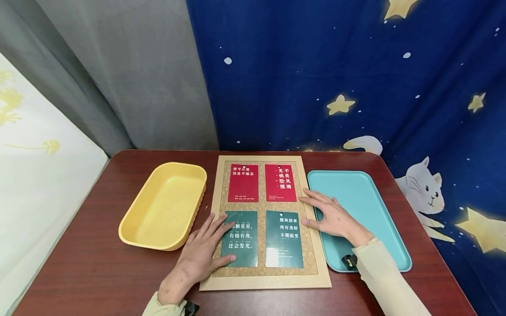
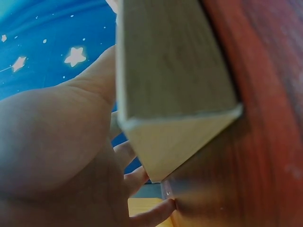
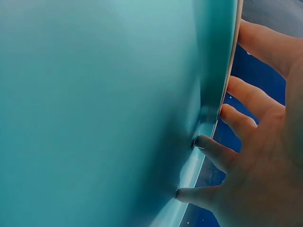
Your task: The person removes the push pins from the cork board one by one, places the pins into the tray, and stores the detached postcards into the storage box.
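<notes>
A cork board point(image 1: 262, 239) in a pale wooden frame point(image 1: 265, 282) lies on the table. It bears two red cards, left point(image 1: 243, 186) and right point(image 1: 272, 188), above two green cards, left point(image 1: 245, 259) and right point(image 1: 283, 252), all printed with white writing. Small pins show at the tops of some cards. My left hand point(image 1: 197, 256) rests across the frame's left side, spread fingers overlapping the lower left green card. The left wrist view shows the frame's near corner point(image 2: 175, 61) beside the palm point(image 2: 52, 137). My right hand point(image 1: 336, 216) has its fingertips at the frame's right side.
A yellow plastic bin point(image 1: 166, 202) stands left of the board. On the right, a turquoise tray point(image 1: 357, 193) lies partly beneath my right forearm, its surface filling much of the right wrist view. The dark red table point(image 1: 99, 263) ends at curtains behind.
</notes>
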{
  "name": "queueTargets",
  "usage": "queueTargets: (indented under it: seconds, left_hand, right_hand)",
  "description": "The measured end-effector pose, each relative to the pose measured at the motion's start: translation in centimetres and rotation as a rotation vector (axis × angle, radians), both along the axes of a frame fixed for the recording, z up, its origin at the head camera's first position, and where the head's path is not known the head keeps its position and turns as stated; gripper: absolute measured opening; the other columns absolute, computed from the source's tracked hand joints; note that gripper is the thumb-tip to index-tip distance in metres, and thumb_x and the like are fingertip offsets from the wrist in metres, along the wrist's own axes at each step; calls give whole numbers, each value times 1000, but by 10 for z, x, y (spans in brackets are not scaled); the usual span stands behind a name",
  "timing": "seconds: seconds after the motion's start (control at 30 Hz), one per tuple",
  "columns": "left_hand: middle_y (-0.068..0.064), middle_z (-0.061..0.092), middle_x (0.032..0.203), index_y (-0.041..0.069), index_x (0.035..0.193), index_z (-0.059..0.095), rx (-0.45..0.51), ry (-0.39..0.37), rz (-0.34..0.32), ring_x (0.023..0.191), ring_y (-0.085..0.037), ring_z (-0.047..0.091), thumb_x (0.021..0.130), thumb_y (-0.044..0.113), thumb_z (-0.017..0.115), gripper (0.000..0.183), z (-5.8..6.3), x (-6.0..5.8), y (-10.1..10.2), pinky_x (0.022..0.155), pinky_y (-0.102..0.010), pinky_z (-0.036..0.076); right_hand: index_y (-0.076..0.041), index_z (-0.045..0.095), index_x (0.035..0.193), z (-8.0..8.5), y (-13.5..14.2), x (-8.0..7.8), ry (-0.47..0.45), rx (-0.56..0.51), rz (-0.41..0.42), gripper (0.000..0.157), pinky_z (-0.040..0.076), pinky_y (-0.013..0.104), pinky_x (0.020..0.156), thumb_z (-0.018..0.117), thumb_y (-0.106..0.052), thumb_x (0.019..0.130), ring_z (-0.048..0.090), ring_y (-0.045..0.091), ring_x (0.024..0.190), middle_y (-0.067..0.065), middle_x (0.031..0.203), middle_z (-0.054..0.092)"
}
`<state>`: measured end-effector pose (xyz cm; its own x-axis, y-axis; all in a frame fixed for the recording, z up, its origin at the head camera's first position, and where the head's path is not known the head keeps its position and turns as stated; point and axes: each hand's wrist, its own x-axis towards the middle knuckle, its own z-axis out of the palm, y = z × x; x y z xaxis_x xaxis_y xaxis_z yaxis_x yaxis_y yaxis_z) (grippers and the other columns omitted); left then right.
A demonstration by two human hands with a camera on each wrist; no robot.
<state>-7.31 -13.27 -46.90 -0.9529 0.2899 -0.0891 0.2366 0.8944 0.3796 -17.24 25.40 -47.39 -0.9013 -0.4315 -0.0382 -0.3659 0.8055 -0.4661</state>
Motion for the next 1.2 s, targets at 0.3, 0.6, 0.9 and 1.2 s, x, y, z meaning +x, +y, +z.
queueTargets:
  seconds: [0.3,0.6,0.9,1.2]
  left_hand:
    - [1,30,173,29,157,45,-3,3,-2,163,-33,19,87,56,78,82,1,0,0,116,-67,38]
    - [0,31,172,28,157,46,-13,13,-14,163,-34,21,87,57,78,82,2,-1,0,114,-68,40]
    - [-2,34,171,26,155,49,13,22,-23,162,-36,23,87,59,77,81,2,-3,-2,112,-67,42]
    - [-3,37,169,26,151,55,37,92,-13,158,-37,31,88,52,79,72,2,-5,-1,107,-66,46]
  right_hand:
    - [-25,54,153,-1,0,0,1,-4,4,71,16,83,118,77,-50,91,31,37,158,3,171,36]
    - [-24,54,153,0,0,1,-3,-17,8,71,14,83,118,77,-49,91,31,39,157,4,171,36]
    - [-25,53,154,0,1,0,-6,-22,11,72,14,84,117,77,-51,91,30,40,158,3,171,35]
    - [-25,53,153,-1,1,0,-15,-20,4,71,14,84,118,78,-49,91,30,36,158,3,171,34]
